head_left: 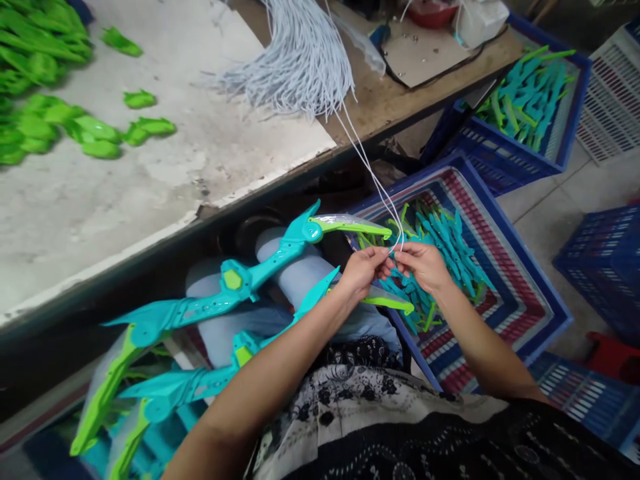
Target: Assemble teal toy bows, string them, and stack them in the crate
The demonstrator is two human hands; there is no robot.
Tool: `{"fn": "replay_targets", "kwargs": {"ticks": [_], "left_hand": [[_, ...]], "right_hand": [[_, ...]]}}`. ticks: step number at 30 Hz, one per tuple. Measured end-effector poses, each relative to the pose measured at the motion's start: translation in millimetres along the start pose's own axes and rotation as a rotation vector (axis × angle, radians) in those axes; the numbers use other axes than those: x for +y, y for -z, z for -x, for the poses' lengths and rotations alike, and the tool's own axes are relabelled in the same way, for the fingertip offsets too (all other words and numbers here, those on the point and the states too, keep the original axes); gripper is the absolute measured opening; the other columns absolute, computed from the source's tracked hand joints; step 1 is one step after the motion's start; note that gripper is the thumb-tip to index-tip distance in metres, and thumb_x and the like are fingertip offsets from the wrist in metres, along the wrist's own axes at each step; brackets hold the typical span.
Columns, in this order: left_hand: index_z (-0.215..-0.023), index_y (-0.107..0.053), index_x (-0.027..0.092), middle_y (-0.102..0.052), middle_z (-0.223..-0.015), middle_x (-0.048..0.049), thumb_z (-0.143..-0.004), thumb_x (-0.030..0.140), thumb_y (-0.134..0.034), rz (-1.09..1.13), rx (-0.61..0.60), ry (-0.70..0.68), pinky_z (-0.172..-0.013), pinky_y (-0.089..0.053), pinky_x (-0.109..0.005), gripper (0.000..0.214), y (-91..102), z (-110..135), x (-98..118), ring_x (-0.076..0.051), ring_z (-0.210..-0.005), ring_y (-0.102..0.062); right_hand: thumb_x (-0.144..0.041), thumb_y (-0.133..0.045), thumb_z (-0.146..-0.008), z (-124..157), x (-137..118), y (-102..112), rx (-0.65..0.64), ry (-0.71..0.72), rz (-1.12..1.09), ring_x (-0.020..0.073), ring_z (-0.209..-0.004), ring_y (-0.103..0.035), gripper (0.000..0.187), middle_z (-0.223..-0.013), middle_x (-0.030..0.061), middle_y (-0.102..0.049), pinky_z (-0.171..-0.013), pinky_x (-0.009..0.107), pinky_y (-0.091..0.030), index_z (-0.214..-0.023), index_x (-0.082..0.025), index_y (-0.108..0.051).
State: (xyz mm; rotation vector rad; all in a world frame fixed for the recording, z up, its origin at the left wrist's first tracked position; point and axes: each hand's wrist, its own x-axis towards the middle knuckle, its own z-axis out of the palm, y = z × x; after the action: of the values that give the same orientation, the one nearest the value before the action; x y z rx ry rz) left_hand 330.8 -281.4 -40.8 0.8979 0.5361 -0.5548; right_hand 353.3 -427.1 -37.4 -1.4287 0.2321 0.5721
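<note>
My left hand and my right hand meet over my lap, both pinched on a thin white string that runs up to a bundle of white strings on the table. Two long teal toy bows with lime-green tips lie across my knees. The green tip of the nearer bow sits just under my left hand.
A blue crate with teal and green plastic parts stands on the floor under my hands. A second blue crate of the same parts sits beyond. Green plastic pieces lie at the table's far left. More crates stand to the right.
</note>
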Motion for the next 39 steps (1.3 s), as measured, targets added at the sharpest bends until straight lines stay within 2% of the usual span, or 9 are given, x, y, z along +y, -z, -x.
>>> {"fn": "replay_targets", "kwargs": {"ticks": [3, 7, 9, 14, 21, 28, 31, 35, 39], "left_hand": [[-0.065, -0.058, 0.011, -0.058, -0.053, 0.0009, -0.087, 0.02, -0.063, -0.008, -0.009, 0.029, -0.045, -0.037, -0.018, 0.025, -3.3, -8, -2, -0.005, -0.042, -0.049], [-0.081, -0.056, 0.013, -0.06, -0.059, 0.0016, -0.088, 0.009, -0.054, 0.059, 0.239, 0.058, -0.052, -0.044, -0.02, 0.008, -7.8, -21, 0, -0.008, -0.05, -0.056], [-0.09, -0.055, 0.014, -0.06, -0.06, 0.0026, -0.083, 0.002, -0.052, 0.094, 0.294, 0.065, -0.056, -0.048, -0.021, 0.015, -8.6, -28, 2, -0.009, -0.054, -0.059], [-0.081, -0.058, 0.012, -0.062, -0.064, 0.0, -0.076, 0.0, -0.057, 0.105, 0.213, 0.06, -0.058, -0.049, -0.022, 0.014, -6.2, -40, 5, -0.009, -0.054, -0.06], [-0.076, -0.06, 0.012, -0.064, -0.064, -0.0016, -0.079, -0.003, -0.053, 0.124, 0.192, 0.081, -0.059, -0.05, -0.02, 0.016, -3.3, -42, 3, -0.008, -0.053, -0.06], [-0.079, -0.062, 0.012, -0.065, -0.061, -0.0002, -0.08, 0.003, -0.062, 0.122, 0.149, 0.073, -0.058, -0.052, -0.018, 0.009, -4.0, -44, 0, -0.008, -0.053, -0.063], [-0.079, -0.066, 0.011, -0.066, -0.059, -0.0002, -0.078, 0.008, -0.067, 0.027, 0.187, 0.024, -0.057, -0.052, -0.019, 0.003, -1.1, -45, -2, -0.008, -0.051, -0.062], [-0.076, -0.066, 0.013, -0.064, -0.056, 0.0003, -0.077, 0.016, -0.07, -0.167, 0.174, -0.073, -0.056, -0.052, -0.023, 0.005, 6.2, -52, -3, -0.012, -0.05, -0.062], [-0.066, -0.059, 0.016, -0.063, -0.057, 0.0007, -0.084, 0.018, -0.058, -0.544, 0.14, -0.15, -0.051, -0.047, -0.023, 0.019, 7.5, -51, 7, -0.013, -0.046, -0.059]], "right_hand": [[-0.046, -0.082, -0.061, -7, 4, 0, 0.046, 0.083, 0.1, 0.0084, -0.044, -0.049, 0.031, -0.052, -0.0024, -0.06, -0.039, 0.021, -0.035, -0.07, -0.019, -0.068], [-0.047, -0.076, -0.066, -23, 7, 3, 0.226, 0.214, 0.247, 0.0086, -0.043, -0.046, 0.029, -0.05, -0.0033, -0.057, -0.041, 0.022, -0.034, -0.071, -0.02, -0.068], [-0.047, -0.074, -0.067, -31, 7, 4, 0.265, 0.255, 0.308, 0.0096, -0.044, -0.047, 0.028, -0.05, -0.0034, -0.057, -0.043, 0.023, -0.035, -0.071, -0.02, -0.068], [-0.052, -0.073, -0.068, -42, 7, 2, 0.218, 0.272, 0.393, 0.0126, -0.051, -0.051, 0.031, -0.055, -0.0019, -0.058, -0.048, 0.026, -0.041, -0.069, -0.021, -0.067], [-0.048, -0.071, -0.071, -48, 10, 5, 0.211, 0.254, 0.462, 0.0138, -0.055, -0.054, 0.027, -0.061, -0.0003, -0.062, -0.055, 0.028, -0.046, -0.069, -0.021, -0.067], [-0.031, -0.066, -0.078, -51, 17, 1, 0.268, 0.429, 0.654, 0.0177, -0.072, -0.061, 0.012, -0.076, 0.0036, -0.066, -0.072, 0.032, -0.05, -0.071, -0.022, -0.072], [-0.032, -0.064, -0.081, -51, 21, 2, 0.25, 0.494, 0.682, 0.0199, -0.077, -0.063, 0.014, -0.078, 0.0047, -0.067, -0.077, 0.035, -0.052, -0.074, -0.025, -0.074], [-0.04, -0.06, -0.085, -63, 30, 2, 0.277, 0.512, 0.548, 0.0232, -0.087, -0.067, 0.022, -0.09, 0.0065, -0.072, -0.082, 0.037, -0.054, -0.083, -0.027, -0.078], [-0.047, -0.056, -0.086, -73, 37, -8, 0.306, 0.525, 0.511, 0.0229, -0.072, -0.066, 0.031, -0.072, 0.0051, -0.071, -0.066, 0.035, -0.053, -0.076, -0.026, -0.078]]}}
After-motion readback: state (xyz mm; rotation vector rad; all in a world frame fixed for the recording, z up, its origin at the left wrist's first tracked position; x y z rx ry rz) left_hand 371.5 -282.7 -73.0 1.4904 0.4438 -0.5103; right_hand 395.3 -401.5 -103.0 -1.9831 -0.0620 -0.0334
